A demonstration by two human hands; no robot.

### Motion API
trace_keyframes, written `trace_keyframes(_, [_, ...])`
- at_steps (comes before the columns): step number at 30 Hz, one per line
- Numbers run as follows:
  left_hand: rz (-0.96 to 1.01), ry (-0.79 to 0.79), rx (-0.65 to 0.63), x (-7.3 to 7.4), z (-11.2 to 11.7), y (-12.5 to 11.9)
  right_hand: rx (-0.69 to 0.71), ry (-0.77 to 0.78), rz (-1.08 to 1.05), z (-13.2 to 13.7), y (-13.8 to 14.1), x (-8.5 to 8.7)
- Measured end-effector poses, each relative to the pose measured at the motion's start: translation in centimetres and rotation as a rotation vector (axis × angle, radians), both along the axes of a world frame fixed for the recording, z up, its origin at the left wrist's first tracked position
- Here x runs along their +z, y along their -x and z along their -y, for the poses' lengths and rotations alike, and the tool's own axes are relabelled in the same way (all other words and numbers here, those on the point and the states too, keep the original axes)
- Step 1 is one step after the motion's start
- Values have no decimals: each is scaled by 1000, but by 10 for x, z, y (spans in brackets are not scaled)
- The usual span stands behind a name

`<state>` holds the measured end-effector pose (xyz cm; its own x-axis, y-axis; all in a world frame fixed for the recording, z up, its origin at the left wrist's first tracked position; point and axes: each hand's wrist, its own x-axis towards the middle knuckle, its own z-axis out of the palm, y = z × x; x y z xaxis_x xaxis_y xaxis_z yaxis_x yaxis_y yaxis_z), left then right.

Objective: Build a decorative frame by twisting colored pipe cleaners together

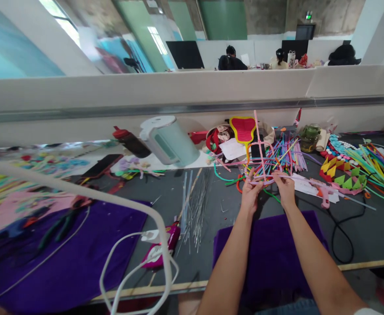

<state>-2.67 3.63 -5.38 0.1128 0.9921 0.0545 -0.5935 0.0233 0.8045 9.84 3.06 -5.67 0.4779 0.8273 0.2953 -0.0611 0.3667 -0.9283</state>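
Both hands hold a frame of pink pipe cleaners (262, 154), with one tall upright stem and crossing rods. My left hand (251, 194) pinches its lower left corner, fingers closed. My right hand (285, 189) grips the lower right side, thumb and fingertips pressed together. The frame is raised over the dark table in front of me. Just behind it lies a bundle of coloured pipe cleaners (292, 153). A red fly swatter shape with a yellow rim (243, 128) stands behind the frame. To the right of my right hand lies a pink glue gun (325, 192).
Metal wires (200, 210) and a magenta packet (165, 247) lie left of my arms. A kettle (169, 140) and a dark bottle (131, 142) stand at the back. Purple cloth (270, 245) lies under my forearms. A white cable (126, 199) crosses the left foreground.
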Motion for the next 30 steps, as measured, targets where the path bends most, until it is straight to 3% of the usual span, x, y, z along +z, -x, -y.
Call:
trace_keyframes(7, [8,28,23,-1,-1,1,-216,-8,-145,-2,-8,3])
trace_keyframes(14, [-45,11,-14,-3,-1,0,-46,96,-469,-1,-7,9])
trace_keyframes(23, [-19,24,26,-5,-2,-2,9,182,-426,-1,-9,6])
trace_keyframes(30, [-11,3,220,-5,-2,-8,-25,166,-299,-1,-2,1])
